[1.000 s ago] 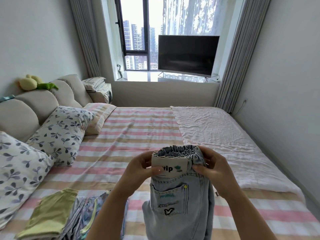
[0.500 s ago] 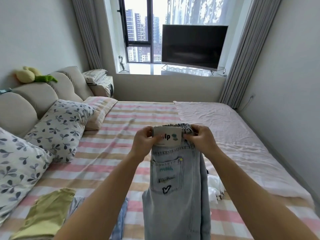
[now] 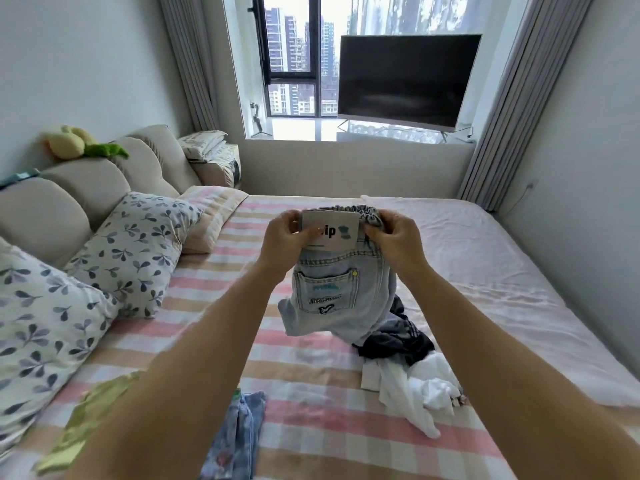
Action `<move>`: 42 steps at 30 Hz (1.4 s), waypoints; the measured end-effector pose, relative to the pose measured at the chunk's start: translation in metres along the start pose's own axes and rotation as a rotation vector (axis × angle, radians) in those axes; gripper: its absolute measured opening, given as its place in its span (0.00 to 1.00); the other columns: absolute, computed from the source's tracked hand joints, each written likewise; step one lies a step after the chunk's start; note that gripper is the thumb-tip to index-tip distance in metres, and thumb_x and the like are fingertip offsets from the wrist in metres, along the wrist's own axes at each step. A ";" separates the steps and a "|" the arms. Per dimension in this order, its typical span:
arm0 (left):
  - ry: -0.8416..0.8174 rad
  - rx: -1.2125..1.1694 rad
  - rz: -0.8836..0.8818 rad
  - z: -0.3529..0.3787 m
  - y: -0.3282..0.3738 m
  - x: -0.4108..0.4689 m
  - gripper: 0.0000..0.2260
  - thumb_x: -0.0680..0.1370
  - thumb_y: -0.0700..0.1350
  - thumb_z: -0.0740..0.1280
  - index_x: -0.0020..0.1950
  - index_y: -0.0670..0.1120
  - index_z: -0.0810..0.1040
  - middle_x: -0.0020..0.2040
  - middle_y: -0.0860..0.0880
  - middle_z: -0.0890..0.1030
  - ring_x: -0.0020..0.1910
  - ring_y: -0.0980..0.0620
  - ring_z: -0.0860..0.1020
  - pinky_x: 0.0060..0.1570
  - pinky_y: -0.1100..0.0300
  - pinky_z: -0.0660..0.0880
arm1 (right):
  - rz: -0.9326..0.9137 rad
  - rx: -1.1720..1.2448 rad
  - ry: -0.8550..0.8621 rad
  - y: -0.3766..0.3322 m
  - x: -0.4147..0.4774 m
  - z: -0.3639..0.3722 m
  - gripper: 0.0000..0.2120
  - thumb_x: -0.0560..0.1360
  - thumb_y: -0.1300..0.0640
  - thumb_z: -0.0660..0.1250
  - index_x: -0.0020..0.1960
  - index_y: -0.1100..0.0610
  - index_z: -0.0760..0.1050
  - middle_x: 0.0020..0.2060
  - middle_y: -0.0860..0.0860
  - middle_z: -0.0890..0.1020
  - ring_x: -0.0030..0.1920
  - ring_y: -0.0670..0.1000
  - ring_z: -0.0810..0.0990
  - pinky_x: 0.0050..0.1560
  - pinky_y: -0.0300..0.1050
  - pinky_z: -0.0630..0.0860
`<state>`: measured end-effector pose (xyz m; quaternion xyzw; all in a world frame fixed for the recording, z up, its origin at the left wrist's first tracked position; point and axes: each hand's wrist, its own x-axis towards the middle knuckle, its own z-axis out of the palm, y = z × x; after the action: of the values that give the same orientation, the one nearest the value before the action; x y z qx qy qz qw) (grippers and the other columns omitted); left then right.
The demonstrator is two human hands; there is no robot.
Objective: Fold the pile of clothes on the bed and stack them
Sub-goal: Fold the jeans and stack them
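Now left hand, right hand pinch jeans waistband between them.

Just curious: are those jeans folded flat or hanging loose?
Hanging: left hand and right hand hold the jeans by the waistband, legs slumping onto the bed.

We are looking across a bed in pink and beige stripes, a pale pink sheet lying over its right side. Daylight is coming through the window, and a dark television is standing on the sill. Grey curtains are hanging at both sides. Leaf-print pillows are leaning against a beige padded headboard along the white left wall, a plush toy sitting on top.
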<state>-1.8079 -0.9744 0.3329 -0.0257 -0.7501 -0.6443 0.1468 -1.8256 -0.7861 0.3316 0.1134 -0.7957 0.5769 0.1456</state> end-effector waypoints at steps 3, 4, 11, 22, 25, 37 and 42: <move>-0.017 0.011 -0.099 -0.001 -0.044 -0.027 0.07 0.71 0.37 0.71 0.39 0.46 0.75 0.38 0.48 0.80 0.38 0.50 0.78 0.37 0.59 0.76 | 0.113 -0.002 -0.093 0.041 -0.026 0.016 0.05 0.74 0.62 0.68 0.45 0.64 0.80 0.37 0.62 0.81 0.37 0.52 0.75 0.39 0.47 0.71; -0.032 0.022 -0.142 -0.001 -0.061 -0.036 0.06 0.72 0.37 0.71 0.40 0.46 0.76 0.38 0.49 0.80 0.38 0.51 0.78 0.36 0.62 0.76 | 0.167 -0.008 -0.127 0.057 -0.034 0.021 0.05 0.74 0.62 0.67 0.45 0.65 0.79 0.36 0.62 0.80 0.36 0.52 0.74 0.38 0.46 0.69; -0.131 0.106 -0.529 0.012 -0.217 -0.125 0.08 0.74 0.43 0.70 0.49 0.41 0.78 0.43 0.46 0.80 0.41 0.51 0.78 0.36 0.63 0.73 | 0.531 -0.155 -0.313 0.195 -0.135 0.067 0.09 0.72 0.63 0.66 0.43 0.70 0.78 0.32 0.61 0.76 0.36 0.51 0.72 0.38 0.44 0.65; -0.222 -0.003 -0.803 0.021 -0.354 -0.331 0.05 0.73 0.38 0.70 0.48 0.43 0.78 0.43 0.49 0.83 0.41 0.55 0.81 0.37 0.66 0.76 | 0.675 -0.121 -0.399 0.293 -0.364 0.075 0.13 0.70 0.68 0.64 0.51 0.57 0.79 0.45 0.50 0.83 0.48 0.50 0.80 0.48 0.47 0.76; -0.259 -0.045 -0.869 0.023 -0.364 -0.389 0.08 0.71 0.35 0.71 0.47 0.45 0.80 0.43 0.49 0.84 0.43 0.55 0.82 0.42 0.63 0.78 | 0.760 -0.071 -0.393 0.302 -0.428 0.065 0.18 0.71 0.69 0.66 0.58 0.55 0.76 0.51 0.45 0.81 0.52 0.44 0.79 0.55 0.39 0.75; -0.299 -0.086 -1.244 0.023 -0.423 -0.511 0.28 0.62 0.29 0.63 0.57 0.51 0.74 0.63 0.44 0.70 0.61 0.45 0.73 0.55 0.54 0.75 | 0.786 -0.449 -0.576 0.355 -0.563 0.058 0.24 0.64 0.68 0.73 0.57 0.54 0.75 0.54 0.50 0.65 0.55 0.48 0.67 0.60 0.38 0.64; 0.182 -0.111 -1.330 0.035 -0.435 -0.514 0.13 0.73 0.27 0.56 0.43 0.44 0.73 0.42 0.41 0.75 0.40 0.47 0.71 0.42 0.53 0.68 | 0.914 -0.268 -0.346 0.353 -0.566 0.065 0.26 0.62 0.81 0.55 0.50 0.55 0.74 0.54 0.53 0.69 0.55 0.43 0.71 0.57 0.26 0.62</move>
<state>-1.4227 -0.9358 -0.2187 0.4887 -0.5565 -0.6348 -0.2203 -1.4279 -0.7316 -0.2052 -0.1724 -0.8436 0.4471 -0.2424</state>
